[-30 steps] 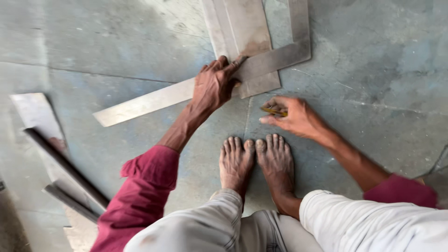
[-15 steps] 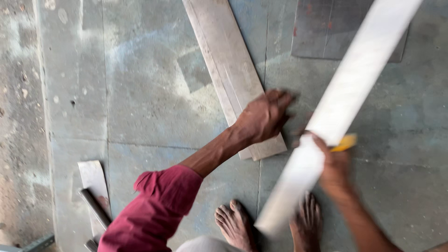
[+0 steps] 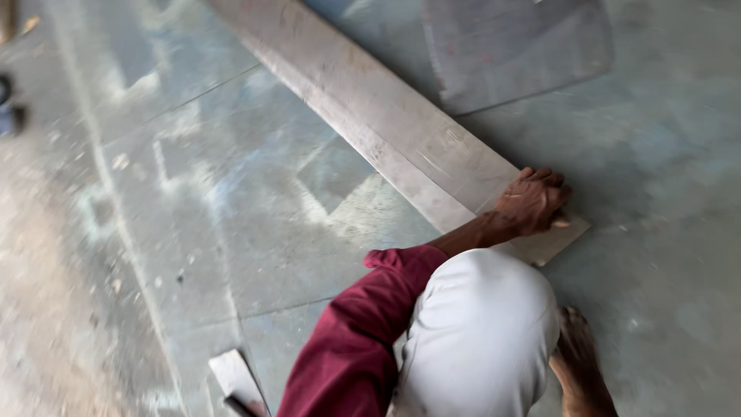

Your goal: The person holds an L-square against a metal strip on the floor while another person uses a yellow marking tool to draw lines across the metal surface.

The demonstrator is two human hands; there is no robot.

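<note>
My left hand (image 3: 531,202) lies on the near end of a long grey board (image 3: 370,116) that runs flat across the floor from the upper left. Its fingers are curled tight over the board's edge, and a small pale tip sticks out beside them. A dark red sleeve (image 3: 363,332) covers my left arm. My bent knee in white trousers (image 3: 478,332) fills the lower middle, with a bare foot (image 3: 579,363) on the floor beside it. My right hand is out of view.
A flat grey sheet (image 3: 517,46) lies on the floor beyond the board at the upper right. A small pale offcut (image 3: 235,378) and a dark bar sit at the bottom edge. The concrete floor (image 3: 193,193) carries chalk marks.
The long pale strip that my right hand was lifting has left the view, along with that hand. My left hand has stayed on the board's end while the view swung closer.
</note>
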